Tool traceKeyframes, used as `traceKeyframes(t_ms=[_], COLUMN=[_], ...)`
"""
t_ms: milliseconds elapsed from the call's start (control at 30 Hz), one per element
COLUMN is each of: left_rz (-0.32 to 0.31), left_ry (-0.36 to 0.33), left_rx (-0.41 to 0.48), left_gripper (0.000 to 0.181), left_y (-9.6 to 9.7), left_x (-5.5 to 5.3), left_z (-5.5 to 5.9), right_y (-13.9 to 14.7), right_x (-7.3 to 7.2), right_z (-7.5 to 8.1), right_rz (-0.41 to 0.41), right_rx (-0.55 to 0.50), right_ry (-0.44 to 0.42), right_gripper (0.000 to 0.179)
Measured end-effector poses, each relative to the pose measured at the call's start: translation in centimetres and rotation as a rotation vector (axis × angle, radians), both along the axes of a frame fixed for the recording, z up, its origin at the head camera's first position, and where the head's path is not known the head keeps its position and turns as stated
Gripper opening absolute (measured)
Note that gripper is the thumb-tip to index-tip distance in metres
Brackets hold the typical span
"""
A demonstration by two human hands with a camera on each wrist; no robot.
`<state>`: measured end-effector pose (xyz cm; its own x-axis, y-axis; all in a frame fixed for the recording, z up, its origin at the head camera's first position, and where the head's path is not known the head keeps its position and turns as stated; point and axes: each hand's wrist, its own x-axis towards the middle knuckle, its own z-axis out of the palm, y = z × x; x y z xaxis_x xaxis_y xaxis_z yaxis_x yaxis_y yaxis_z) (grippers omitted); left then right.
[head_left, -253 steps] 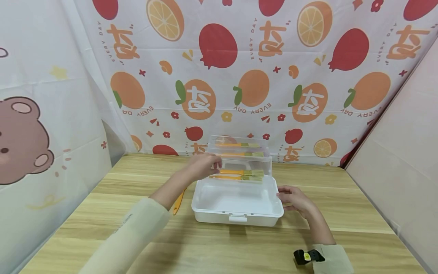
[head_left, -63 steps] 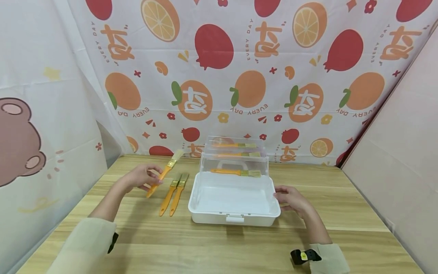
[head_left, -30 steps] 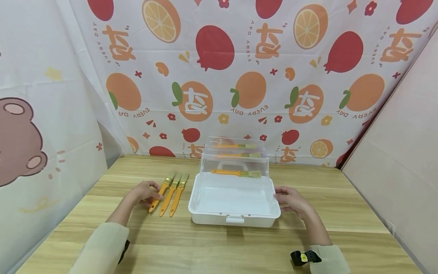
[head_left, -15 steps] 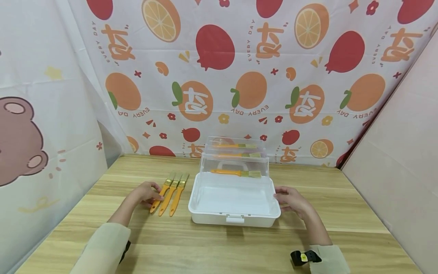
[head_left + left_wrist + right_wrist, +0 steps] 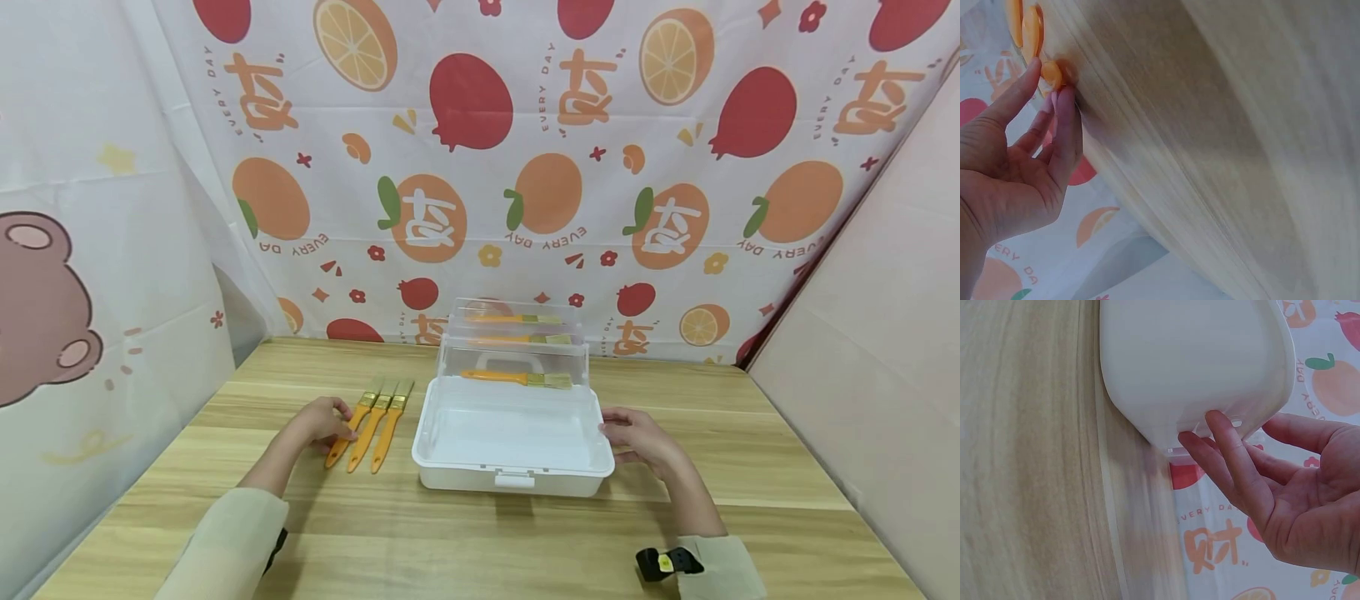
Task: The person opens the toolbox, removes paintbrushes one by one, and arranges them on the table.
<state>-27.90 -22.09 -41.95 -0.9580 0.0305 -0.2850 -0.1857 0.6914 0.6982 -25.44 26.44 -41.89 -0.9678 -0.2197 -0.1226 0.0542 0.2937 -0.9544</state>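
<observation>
Three paintbrushes with orange handles lie side by side on the table, left of a white storage box (image 5: 517, 482). My left hand (image 5: 318, 423) pinches the handle of the leftmost paintbrush (image 5: 340, 446) between thumb and fingers, as the left wrist view also shows. Beside it lie the middle paintbrush (image 5: 365, 440) and the right paintbrush (image 5: 387, 437), bristles pointing away. My right hand (image 5: 648, 437) holds the box's right side; in the right wrist view its fingers press the outer wall while the thumb reaches over the rim. Another paintbrush (image 5: 506, 378) rests in the box's raised clear tray.
Behind the box stand its raised clear lid and tiers (image 5: 517, 308), with more paintbrushes in them. A fruit-printed cloth (image 5: 487, 208) hangs at the table's back edge. Cloth walls close off both sides of the wooden table (image 5: 480, 550).
My left hand has taken paintbrushes from the raised tray to the table. In the last second it has barely moved, lining up the leftmost brush. The right hand stays on the box.
</observation>
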Motion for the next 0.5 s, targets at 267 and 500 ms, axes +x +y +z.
traceKeyframes(t_ms=[267, 500], left_rz=[-0.013, -0.015], left_ry=[0.025, 0.028], left_rx=[-0.014, -0.018], left_gripper=[0.033, 0.033], left_y=[-0.01, -0.09], left_x=[0.0, -0.1], left_z=[-0.03, -0.19], right_y=[-0.02, -0.01], right_x=[-0.12, -0.21], right_z=[-0.04, -0.07], right_rz=[-0.015, -0.01], right_rx=[0.003, -0.003], right_ry=[-0.007, -0.01], right_gripper=[0.045, 0.045])
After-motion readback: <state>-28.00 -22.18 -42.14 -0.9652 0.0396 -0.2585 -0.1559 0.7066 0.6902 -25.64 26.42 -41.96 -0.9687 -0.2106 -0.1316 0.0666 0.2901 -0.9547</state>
